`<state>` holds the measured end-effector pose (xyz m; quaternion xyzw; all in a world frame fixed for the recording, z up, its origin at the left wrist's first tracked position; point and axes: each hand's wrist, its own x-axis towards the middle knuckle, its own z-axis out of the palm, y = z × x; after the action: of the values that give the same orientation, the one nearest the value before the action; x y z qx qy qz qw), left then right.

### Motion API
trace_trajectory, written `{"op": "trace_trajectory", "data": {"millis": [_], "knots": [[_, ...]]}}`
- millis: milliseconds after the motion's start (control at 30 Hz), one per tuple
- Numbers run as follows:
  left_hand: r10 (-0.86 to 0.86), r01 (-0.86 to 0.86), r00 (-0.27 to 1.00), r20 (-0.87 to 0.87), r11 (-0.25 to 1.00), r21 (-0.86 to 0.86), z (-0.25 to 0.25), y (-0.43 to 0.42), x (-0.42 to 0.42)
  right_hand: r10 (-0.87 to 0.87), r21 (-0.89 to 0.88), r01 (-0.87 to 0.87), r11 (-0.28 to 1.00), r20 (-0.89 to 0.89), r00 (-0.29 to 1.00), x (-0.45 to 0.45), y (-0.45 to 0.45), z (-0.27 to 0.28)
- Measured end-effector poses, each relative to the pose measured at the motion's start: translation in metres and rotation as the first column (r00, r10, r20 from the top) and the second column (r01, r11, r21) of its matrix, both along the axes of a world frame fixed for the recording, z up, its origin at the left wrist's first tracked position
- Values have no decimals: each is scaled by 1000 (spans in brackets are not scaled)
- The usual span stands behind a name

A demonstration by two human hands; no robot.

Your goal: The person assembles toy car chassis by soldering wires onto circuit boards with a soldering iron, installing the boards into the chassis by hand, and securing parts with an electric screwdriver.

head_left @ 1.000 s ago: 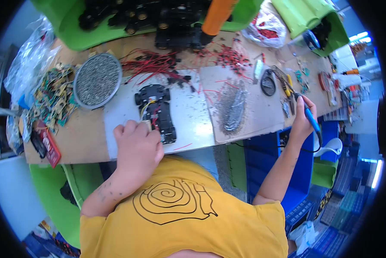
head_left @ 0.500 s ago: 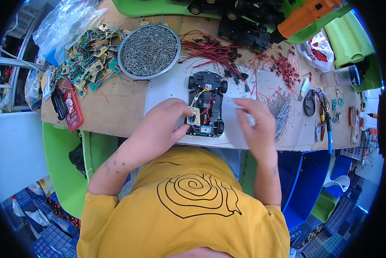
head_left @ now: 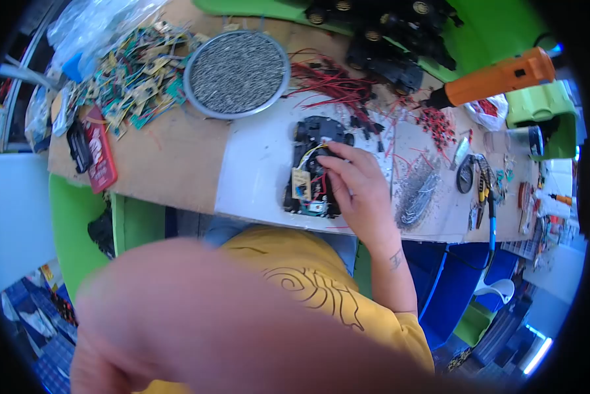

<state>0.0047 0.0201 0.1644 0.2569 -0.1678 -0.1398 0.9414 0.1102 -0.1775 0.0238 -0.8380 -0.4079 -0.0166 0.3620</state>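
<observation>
A black toy car chassis (head_left: 318, 126) lies on the white sheet in front of me, with a small tan circuit board (head_left: 301, 184) and yellow, red and white wires on it. My right hand (head_left: 364, 187) reaches over its right side, fingers bent onto the middle by the wires. What the fingertips press on is partly covered by the hand. Close to the camera, my left hand (head_left: 144, 308) is large and blurred at the lower left, away from the chassis. Its fingers cannot be made out.
A metal bowl of screws (head_left: 237, 72) stands behind, beside a heap of wired circuit boards (head_left: 134, 72). Red wires (head_left: 331, 82) lie at the back. An orange electric screwdriver (head_left: 499, 77) hangs at right, above a soldering iron (head_left: 493, 217) and black tape (head_left: 465, 172).
My left hand has left the circuit board and come up near the camera. My right hand has moved left onto the chassis. The view has shifted and tilted a little.
</observation>
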Motion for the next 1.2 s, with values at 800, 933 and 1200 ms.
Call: {"op": "trace_trajectory", "data": {"millis": [800, 933, 1200], "knots": [[392, -934, -274, 878, 109, -340, 36, 8, -50, -25, 35, 25, 999, -2, 1000, -3, -7, -8], [-35, -734, -668, 744, -135, -666, 7, 18, -60, 27, 21, -28, 999, 58, 998, 0, -6, -10], [-66, -630, 763, 643, -298, 717, -122, 1, 16, 64, -39, -62, 997, 68, 996, 4, -6, -2]]}}
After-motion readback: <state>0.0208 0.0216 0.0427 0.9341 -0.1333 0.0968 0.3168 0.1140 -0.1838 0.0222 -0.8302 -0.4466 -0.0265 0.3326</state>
